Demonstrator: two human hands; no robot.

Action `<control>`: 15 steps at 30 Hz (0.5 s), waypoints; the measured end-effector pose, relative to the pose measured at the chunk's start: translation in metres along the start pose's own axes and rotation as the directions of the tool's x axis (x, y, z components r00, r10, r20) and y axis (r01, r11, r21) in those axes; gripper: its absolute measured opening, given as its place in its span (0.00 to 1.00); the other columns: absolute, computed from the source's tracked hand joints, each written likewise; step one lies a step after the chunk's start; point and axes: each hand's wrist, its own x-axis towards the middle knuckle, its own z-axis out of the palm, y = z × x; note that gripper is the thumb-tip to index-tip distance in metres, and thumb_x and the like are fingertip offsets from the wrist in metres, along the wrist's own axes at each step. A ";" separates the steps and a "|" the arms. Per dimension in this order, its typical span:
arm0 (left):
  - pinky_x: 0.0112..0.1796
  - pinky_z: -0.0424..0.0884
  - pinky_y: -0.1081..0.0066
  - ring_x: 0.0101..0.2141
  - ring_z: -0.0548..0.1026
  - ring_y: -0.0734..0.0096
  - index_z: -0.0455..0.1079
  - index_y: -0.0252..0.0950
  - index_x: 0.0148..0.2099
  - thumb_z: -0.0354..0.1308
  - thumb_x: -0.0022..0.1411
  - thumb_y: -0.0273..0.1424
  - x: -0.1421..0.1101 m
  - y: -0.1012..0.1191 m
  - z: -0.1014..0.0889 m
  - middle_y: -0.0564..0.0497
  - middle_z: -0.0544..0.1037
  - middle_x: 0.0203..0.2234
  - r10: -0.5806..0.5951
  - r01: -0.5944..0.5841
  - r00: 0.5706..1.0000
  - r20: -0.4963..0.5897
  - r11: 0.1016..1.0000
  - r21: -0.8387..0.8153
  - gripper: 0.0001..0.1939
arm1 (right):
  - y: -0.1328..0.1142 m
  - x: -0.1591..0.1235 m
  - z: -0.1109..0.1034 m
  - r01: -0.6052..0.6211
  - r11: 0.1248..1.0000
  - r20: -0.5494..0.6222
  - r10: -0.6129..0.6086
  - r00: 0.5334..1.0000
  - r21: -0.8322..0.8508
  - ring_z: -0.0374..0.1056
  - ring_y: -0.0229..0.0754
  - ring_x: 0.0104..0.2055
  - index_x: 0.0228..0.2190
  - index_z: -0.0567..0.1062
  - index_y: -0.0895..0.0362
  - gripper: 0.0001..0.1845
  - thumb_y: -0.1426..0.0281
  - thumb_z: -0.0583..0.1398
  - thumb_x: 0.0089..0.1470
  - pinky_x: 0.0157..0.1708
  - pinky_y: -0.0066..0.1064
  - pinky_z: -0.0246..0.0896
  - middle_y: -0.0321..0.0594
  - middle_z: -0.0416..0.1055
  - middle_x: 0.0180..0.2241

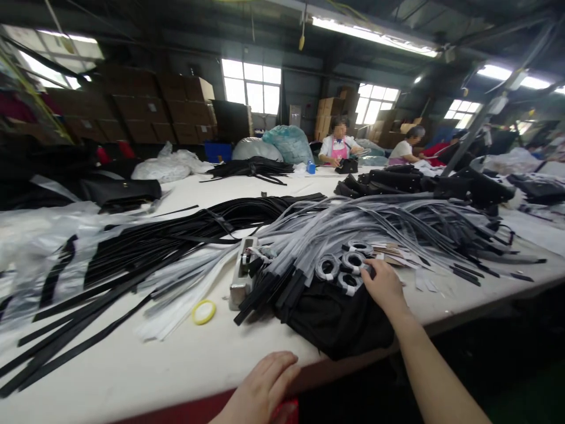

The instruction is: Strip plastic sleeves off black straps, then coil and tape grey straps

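Several small ring-shaped coils [327, 267], grey-white with pale wraps, lie on a bunched black cloth [338, 321]. My right hand [385, 287] reaches to the right side of this group, its fingers closed at the edge of one coil [354, 260]; the fingertips are partly hidden. Over the table's front edge, my left hand [269, 383] holds nothing, with its fingers stretched out. Just behind the coils lies a big bundle of strips in clear grey sleeves [304, 241] with black ends. A metal box-like holder [241, 285] stands left of the cloth.
Long black straps [145, 259] spread across the left of the white table [247, 365]. A yellow tape roll [203, 312] lies near the front. Cardboard pieces [391, 254] sit beyond my right hand. Black bags [392, 179] and a co-worker in a pink apron [339, 150] are farther back.
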 end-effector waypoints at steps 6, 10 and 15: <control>0.56 0.69 0.65 0.55 0.70 0.62 0.58 0.40 0.61 0.55 0.58 0.23 -0.026 -0.005 -0.019 0.44 0.71 0.55 -0.159 0.160 0.978 -0.138 0.987 -0.006 0.29 | -0.093 0.051 0.036 0.234 0.972 0.270 -0.231 0.935 0.020 0.69 0.48 0.45 0.43 0.75 0.59 0.16 0.67 0.53 0.59 0.47 0.38 0.62 0.49 0.74 0.43; 0.55 0.70 0.67 0.54 0.70 0.64 0.60 0.39 0.59 0.55 0.59 0.23 -0.038 -0.006 -0.029 0.44 0.72 0.53 -0.207 0.203 0.968 -0.142 0.978 -0.044 0.26 | -0.155 0.045 0.073 0.487 0.864 0.424 -0.492 0.761 0.129 0.67 0.43 0.51 0.47 0.74 0.55 0.19 0.73 0.61 0.51 0.52 0.31 0.59 0.43 0.73 0.47; 0.54 0.71 0.65 0.52 0.71 0.64 0.64 0.38 0.55 0.52 0.62 0.24 -0.050 -0.005 -0.044 0.43 0.73 0.51 -0.275 0.259 0.950 -0.147 0.958 -0.119 0.19 | -0.180 0.027 0.085 0.600 0.797 0.516 -0.542 0.664 0.066 0.67 0.48 0.49 0.45 0.74 0.58 0.20 0.76 0.63 0.47 0.48 0.35 0.61 0.47 0.71 0.44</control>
